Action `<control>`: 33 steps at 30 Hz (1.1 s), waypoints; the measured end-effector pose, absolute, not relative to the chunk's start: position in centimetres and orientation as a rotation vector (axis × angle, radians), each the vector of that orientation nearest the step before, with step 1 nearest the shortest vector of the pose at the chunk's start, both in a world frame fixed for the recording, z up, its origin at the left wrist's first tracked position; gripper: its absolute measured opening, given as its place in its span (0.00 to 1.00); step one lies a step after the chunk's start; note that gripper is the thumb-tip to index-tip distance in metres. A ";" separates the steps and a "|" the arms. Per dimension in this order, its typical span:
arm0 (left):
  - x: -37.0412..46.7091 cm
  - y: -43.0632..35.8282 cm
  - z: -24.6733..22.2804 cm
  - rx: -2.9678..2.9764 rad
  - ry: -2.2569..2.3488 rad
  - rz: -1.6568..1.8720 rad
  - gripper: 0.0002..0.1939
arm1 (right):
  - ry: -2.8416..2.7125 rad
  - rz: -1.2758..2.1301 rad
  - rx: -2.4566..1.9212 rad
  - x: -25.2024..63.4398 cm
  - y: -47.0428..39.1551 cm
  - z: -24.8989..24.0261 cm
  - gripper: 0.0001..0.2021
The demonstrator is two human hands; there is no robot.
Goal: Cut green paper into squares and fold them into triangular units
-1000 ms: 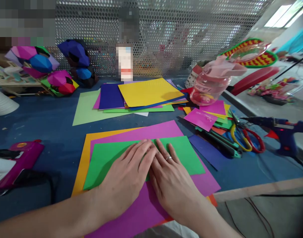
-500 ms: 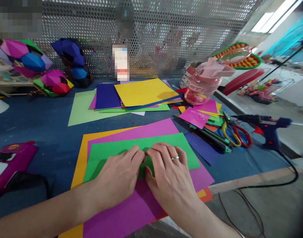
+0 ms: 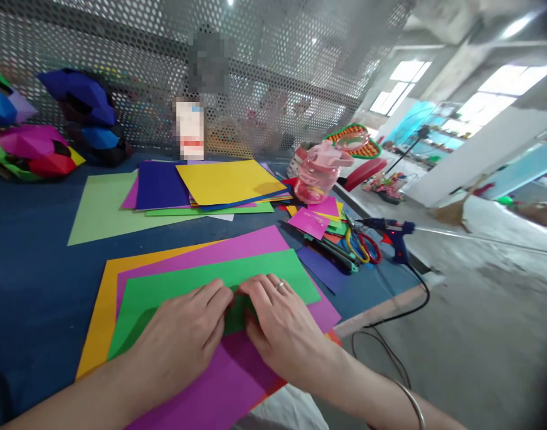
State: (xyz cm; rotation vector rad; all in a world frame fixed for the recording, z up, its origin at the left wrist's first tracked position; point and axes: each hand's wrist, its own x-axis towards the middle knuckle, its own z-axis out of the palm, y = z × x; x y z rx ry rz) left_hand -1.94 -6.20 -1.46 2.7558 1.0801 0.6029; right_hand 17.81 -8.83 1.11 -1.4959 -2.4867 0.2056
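Note:
A green sheet of paper [image 3: 166, 289] lies crosswise over a larger purple sheet [image 3: 224, 376], with a yellow-orange sheet [image 3: 97, 316] showing beneath at the left. My left hand [image 3: 190, 325] has its fingers curled down at the near edge of the green paper, around its middle. Close beside it, my right hand [image 3: 285, 331], with a ring on one finger, is bent over the same edge, thumb tucked toward the fingers. Both hands are closed on the green paper; their fingertips are partly hidden.
Behind lies a stack of coloured sheets topped by a yellow one [image 3: 229, 182]. To the right are a pink bottle [image 3: 318, 173], small paper pieces [image 3: 309, 222], a cutter [image 3: 331, 254], scissors [image 3: 363, 245] and a corded glue gun [image 3: 396, 236]. Folded paper shapes [image 3: 36, 149] stand at the left.
My view has turned to the right, so everything on the table appears further left. Both hands stay at the green paper's near edge, with little visible change in their grip.

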 end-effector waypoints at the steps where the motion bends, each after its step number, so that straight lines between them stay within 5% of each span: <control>1: -1.9 -6.2 -1.5 2.756 1.074 0.598 0.12 | -2.506 0.193 -1.502 17.8 -8.7 1.2 0.13; 8: -2.1 -6.2 -1.5 2.727 1.099 0.573 0.10 | -2.683 -0.035 -1.445 18.2 -7.5 1.8 0.09; 11: -2.2 -6.4 -1.1 2.671 1.077 0.571 0.03 | -2.771 0.044 -1.252 19.4 -7.3 2.5 0.21; 13: -2.2 -6.6 -0.9 2.640 1.057 0.550 0.08 | -2.813 0.119 -1.171 20.3 -7.3 2.8 0.24; 24: -1.7 -6.4 -0.9 2.536 1.132 0.476 0.09 | -2.677 0.252 -1.345 21.0 -6.3 3.0 0.11; 33: -1.5 -6.9 -0.4 2.837 1.259 0.426 0.12 | -2.730 -0.006 -1.414 16.6 -5.7 1.9 0.15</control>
